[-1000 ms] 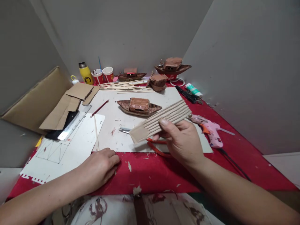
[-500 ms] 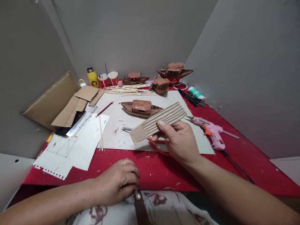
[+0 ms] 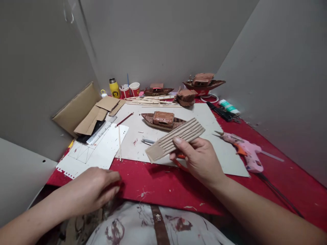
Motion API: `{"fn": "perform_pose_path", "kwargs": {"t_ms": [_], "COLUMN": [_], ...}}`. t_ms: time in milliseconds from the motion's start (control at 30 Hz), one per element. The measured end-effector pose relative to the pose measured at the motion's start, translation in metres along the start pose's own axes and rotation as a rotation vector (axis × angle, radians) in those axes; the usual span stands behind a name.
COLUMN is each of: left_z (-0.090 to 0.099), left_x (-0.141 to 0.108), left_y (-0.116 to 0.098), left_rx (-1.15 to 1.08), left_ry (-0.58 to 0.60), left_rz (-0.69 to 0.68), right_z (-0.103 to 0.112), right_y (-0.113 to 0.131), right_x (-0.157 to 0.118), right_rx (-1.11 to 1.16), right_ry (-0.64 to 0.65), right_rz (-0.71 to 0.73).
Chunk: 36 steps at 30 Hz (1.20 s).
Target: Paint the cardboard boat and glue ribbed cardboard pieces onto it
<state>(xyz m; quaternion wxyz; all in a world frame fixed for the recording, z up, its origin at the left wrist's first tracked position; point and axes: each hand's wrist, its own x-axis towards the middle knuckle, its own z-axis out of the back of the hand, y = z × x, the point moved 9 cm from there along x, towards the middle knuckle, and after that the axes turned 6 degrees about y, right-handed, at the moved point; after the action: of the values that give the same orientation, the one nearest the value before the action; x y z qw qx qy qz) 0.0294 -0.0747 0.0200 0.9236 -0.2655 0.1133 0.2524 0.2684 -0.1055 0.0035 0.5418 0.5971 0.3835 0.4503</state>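
Note:
My right hand point(image 3: 200, 154) grips a flat rectangular piece of cardboard point(image 3: 168, 143), thumb on top and fingers beneath. Its face carries parallel raised ridges, with a bare patch at the lower left end. Scissors point(image 3: 148, 141) lie under and behind this piece, their orange handles mostly covered by the hand. A brown model boat point(image 3: 163, 119) with a rounded cabin stands just behind, the cardboard overlapping its right end. My left hand point(image 3: 100, 187) hovers at the table's front edge near the drawn-on paper, fingers curled in; nothing shows in them.
A pink glue gun point(image 3: 246, 149) lies at right, its cord running forward. Cardboard pieces point(image 3: 89, 117), a clear ruler point(image 3: 102, 131) and marked paper point(image 3: 102, 153) are at left. Thin sticks point(image 3: 153, 99), paper cups point(image 3: 134, 89), a yellow bottle point(image 3: 114, 88) and more model boats point(image 3: 204, 81) stand behind.
My left hand has moved left, away from my lap, toward the paper. The view has shifted, while my right hand keeps its hold on the ridged cardboard.

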Motion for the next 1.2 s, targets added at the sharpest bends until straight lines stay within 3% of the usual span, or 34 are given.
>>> {"fn": "perform_pose_path", "kwargs": {"t_ms": [100, 167, 233, 300, 367, 467, 567, 700, 767, 867, 1033, 1200], "left_z": [0.028, 0.038, 0.034, 0.022, 0.012, 0.007, 0.008, 0.017, 0.017, 0.012, 0.011, 0.018], "left_x": [0.023, 0.043, 0.069, 0.095, 0.113, 0.13, 0.137, 0.136, 0.135, 0.136, 0.135, 0.128], "left_y": [-0.002, -0.004, -0.011, -0.026, -0.039, -0.039, -0.02, 0.013, 0.021, 0.025, 0.027, 0.028], "left_rx": [-0.156, -0.38, -0.677, -0.929, -1.071, -1.187, -1.288, -1.338, -1.372, -1.441, -1.405, -1.39], "left_ry": [-0.206, -0.286, -0.222, -0.04, 0.109, 0.156, 0.113, -0.026, -0.04, -0.009, -0.025, -0.092], "left_rz": [-0.003, -0.031, -0.11, -0.224, -0.31, -0.332, -0.245, -0.13, -0.116, -0.106, -0.103, -0.168], "right_z": [-0.006, -0.017, -0.03, -0.039, -0.04, -0.034, -0.019, 0.005, 0.009, 0.007, 0.003, 0.019], "right_y": [-0.001, -0.002, -0.004, -0.007, -0.008, -0.007, -0.002, 0.005, -0.004, -0.019, -0.022, -0.033], "right_x": [0.001, 0.001, 0.001, 0.002, 0.005, 0.01, 0.013, 0.009, 0.004, 0.001, 0.004, -0.001], "right_rx": [0.009, 0.037, 0.069, 0.084, 0.081, 0.045, -0.204, -0.927, -1.154, -1.261, -1.3, -1.296], "right_ry": [0.058, 0.153, 0.271, 0.342, 0.349, 0.339, 0.327, 0.264, 0.305, 0.398, 0.451, 0.47], "right_rz": [-0.016, -0.034, -0.053, -0.061, -0.055, -0.04, -0.008, 0.156, 0.157, 0.113, 0.082, 0.029]}}
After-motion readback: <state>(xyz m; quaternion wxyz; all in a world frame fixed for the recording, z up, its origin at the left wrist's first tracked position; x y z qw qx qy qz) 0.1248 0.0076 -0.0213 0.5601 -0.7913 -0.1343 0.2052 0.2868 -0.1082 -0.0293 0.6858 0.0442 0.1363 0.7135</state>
